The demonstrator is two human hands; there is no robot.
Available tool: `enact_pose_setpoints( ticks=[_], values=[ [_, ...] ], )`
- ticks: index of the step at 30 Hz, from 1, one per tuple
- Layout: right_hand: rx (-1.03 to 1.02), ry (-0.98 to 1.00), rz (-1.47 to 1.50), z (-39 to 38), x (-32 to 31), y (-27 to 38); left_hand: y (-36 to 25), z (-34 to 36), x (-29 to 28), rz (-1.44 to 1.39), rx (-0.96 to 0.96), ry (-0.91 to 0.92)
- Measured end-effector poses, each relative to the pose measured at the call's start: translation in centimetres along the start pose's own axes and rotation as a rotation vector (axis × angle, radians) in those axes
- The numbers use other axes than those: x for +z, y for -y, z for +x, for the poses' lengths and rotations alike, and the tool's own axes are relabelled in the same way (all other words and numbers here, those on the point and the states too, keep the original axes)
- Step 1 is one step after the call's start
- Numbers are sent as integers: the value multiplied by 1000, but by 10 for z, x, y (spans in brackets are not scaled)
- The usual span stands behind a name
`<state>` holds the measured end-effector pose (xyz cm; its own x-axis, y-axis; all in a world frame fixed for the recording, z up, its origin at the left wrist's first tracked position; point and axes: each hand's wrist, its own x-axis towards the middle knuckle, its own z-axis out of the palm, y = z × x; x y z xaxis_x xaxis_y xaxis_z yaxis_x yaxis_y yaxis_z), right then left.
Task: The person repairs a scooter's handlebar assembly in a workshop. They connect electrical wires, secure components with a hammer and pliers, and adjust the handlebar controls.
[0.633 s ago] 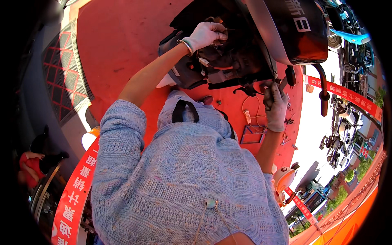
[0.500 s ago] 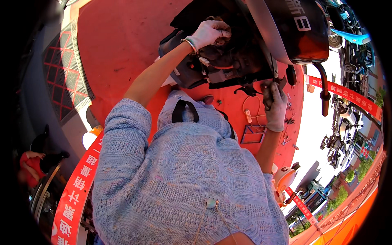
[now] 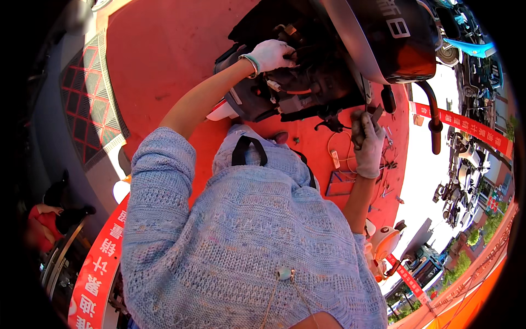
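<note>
An electric scooter's opened front section (image 3: 312, 82) is in front of me, its wiring and dark inner parts bare. My left hand (image 3: 274, 56), in a white glove, reaches in from the left with fingers curled together over the dark wires; what they hold is hidden. A white connector (image 3: 273, 85) and a red wire (image 3: 298, 91) lie just below it. My right hand (image 3: 368, 145), its glove blackened at the fingers, is closed by the scooter's right edge. A small flat grey blade-like piece (image 3: 377, 113) sticks up from its fingertips. A brake lever (image 3: 330, 122) hangs beside it.
The scooter's dark body panel (image 3: 394, 49) and bent handlebar (image 3: 433, 118) stand at the upper right. Tools (image 3: 388, 164) and a blue frame (image 3: 339, 183) lie on the red floor mat (image 3: 159, 60). A person (image 3: 49, 222) sits at far left. Red banner tape (image 3: 466, 126) crosses the right.
My left hand has drawn back slightly toward me and left, uncovering a brass-coloured part inside the scooter. My right hand stays nearly in place.
</note>
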<state>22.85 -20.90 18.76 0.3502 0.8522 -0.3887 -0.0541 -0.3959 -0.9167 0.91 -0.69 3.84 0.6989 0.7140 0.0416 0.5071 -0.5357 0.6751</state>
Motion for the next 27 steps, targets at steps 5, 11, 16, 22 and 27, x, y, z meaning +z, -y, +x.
enact_pose_setpoints(
  ticks=[5,11,16,22,27],
  values=[
    [29,-23,34,-1,0,-1,-8,-11,18,-128,-136,-272],
    [21,-27,11,0,-1,-3,-16,-19,19,-297,-315,-311],
    [5,2,42,1,-1,-3,-14,-21,17,-249,-180,-175],
    [26,-8,46,2,2,-2,-6,-15,34,-244,-402,-334],
    [12,-16,25,0,7,3,-9,-4,44,-30,-382,-419]
  ],
)
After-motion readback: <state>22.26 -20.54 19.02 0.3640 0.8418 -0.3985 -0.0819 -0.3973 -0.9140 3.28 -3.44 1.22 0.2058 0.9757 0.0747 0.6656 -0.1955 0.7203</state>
